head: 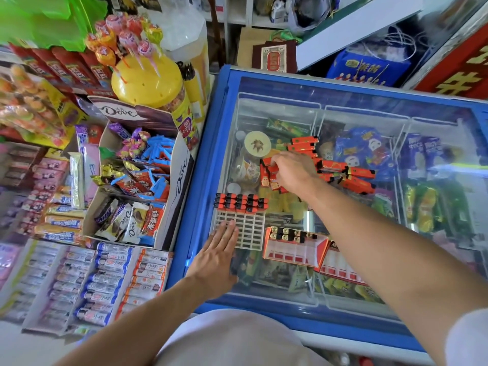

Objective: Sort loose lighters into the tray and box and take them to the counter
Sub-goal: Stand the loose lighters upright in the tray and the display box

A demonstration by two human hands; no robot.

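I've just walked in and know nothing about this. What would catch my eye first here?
Probably the heap of orange lighters scattered on the glass lid of the blue freezer, with the right hand gripping a few at the heap's left end. Nearer the person, the left hand rests flat on a white grid tray whose far rows already hold lighters. To the left, lollipops bristle from a yellow tub.

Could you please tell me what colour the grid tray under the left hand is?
White, seen in the head view: the grid tray.
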